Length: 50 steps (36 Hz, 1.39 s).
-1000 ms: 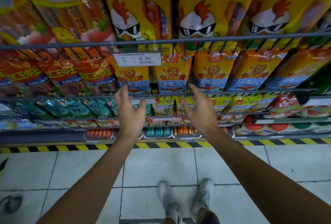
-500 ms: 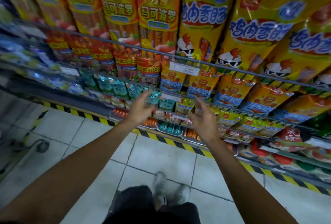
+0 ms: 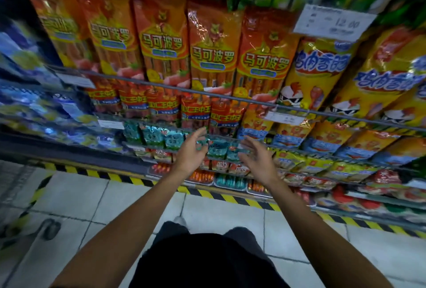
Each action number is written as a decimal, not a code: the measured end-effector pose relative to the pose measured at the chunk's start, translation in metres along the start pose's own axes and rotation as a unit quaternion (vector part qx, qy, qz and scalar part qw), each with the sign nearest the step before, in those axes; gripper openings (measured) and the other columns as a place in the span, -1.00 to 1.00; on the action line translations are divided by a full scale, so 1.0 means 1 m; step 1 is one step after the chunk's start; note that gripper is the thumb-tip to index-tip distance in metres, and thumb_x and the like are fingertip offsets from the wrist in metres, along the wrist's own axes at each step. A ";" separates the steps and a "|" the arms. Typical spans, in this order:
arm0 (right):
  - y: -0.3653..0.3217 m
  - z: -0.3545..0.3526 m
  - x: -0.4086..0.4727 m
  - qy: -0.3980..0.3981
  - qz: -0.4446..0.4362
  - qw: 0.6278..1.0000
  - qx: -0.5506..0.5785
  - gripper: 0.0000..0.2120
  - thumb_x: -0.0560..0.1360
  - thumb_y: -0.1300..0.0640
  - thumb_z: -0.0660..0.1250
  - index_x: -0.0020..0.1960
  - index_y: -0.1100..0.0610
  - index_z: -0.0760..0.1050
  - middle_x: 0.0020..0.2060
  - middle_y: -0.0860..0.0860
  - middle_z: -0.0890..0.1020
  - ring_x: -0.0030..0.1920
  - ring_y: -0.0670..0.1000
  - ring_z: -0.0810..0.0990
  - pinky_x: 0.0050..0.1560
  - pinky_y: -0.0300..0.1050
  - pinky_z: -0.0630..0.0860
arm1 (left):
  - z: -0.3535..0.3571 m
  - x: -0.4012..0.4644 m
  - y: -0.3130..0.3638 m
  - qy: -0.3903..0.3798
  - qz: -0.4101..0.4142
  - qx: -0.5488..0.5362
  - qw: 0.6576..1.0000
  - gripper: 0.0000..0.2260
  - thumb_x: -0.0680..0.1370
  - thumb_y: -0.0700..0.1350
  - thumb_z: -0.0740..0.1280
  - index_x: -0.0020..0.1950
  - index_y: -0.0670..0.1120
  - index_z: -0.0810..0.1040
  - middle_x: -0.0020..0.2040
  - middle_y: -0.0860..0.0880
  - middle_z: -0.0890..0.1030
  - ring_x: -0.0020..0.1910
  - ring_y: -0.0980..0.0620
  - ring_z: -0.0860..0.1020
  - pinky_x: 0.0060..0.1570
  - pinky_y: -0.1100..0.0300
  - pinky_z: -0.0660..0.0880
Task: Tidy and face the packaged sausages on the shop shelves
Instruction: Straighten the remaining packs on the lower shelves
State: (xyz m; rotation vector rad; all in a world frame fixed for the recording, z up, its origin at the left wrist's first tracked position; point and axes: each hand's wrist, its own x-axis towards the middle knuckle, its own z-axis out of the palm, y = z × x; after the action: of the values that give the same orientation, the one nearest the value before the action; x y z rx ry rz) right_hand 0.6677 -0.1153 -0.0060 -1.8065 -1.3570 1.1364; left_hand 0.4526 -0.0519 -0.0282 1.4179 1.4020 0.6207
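Tall orange-red sausage packs (image 3: 212,48) stand in a row behind a wire rail (image 3: 175,84), with yellow chicken-sausage packs (image 3: 322,73) to their right. Shorter red packs (image 3: 196,110) fill the shelf below, and small teal packs (image 3: 152,134) the shelf under that. My left hand (image 3: 190,152) and my right hand (image 3: 255,158) are both stretched out in front of the teal packs, fingers spread and relaxed, palms turned toward each other. Neither hand holds anything. A few teal packs (image 3: 217,149) show between the two hands.
A price tag (image 3: 334,22) reading 12.00 hangs from the top rail. Blue packs (image 3: 27,94) blur at the left. Yellow-black hazard tape (image 3: 230,197) edges the shelf base above the white tiled floor (image 3: 80,200). Low trays of small sausages (image 3: 230,181) sit at the bottom.
My view has swung left and up along the shelves, from the yellow chicken packs to the orange-red ones. Both hands have stayed out in front, spread and holding nothing, now before the teal packs.
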 end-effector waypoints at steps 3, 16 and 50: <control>-0.013 0.018 0.014 0.020 0.007 1.000 0.012 -0.41 0.64 0.16 0.37 0.60 0.12 0.24 0.50 0.03 0.43 0.47 0.04 0.44 0.44 0.03 0.42 | -0.010 0.016 0.001 -0.022 0.017 0.012 1.000 -0.47 0.68 -0.26 0.30 0.62 0.00 0.27 0.51 -0.03 0.41 0.42 -0.03 0.46 0.29 0.00 0.51; -0.025 0.049 0.067 0.065 0.074 0.988 0.117 -0.29 0.59 0.06 0.44 0.61 0.12 0.17 0.54 0.05 0.38 0.54 0.09 0.33 0.52 0.18 0.33 | 0.005 0.070 0.008 -0.048 0.024 0.073 0.996 -0.38 0.67 -0.09 0.33 0.66 -0.10 0.14 0.58 -0.09 0.21 0.53 -0.14 0.34 0.45 -0.08 0.40; -0.014 0.022 0.097 0.167 0.028 0.956 -0.238 -0.73 0.66 0.05 0.31 -0.11 0.23 0.54 -0.33 0.07 0.54 -0.36 0.11 0.50 -0.28 -0.10 0.34 | 0.012 0.086 0.030 0.181 0.088 0.113 0.973 -0.68 0.56 0.05 0.50 0.16 -0.16 0.72 -0.20 -0.14 0.73 -0.34 0.00 0.56 -0.27 0.07 0.49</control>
State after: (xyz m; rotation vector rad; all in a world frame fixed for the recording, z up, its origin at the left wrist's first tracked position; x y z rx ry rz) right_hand 0.6523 -0.0189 -0.0310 -2.2629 -1.4589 0.5112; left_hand 0.4931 0.0306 -0.0297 1.6831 1.6844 0.8930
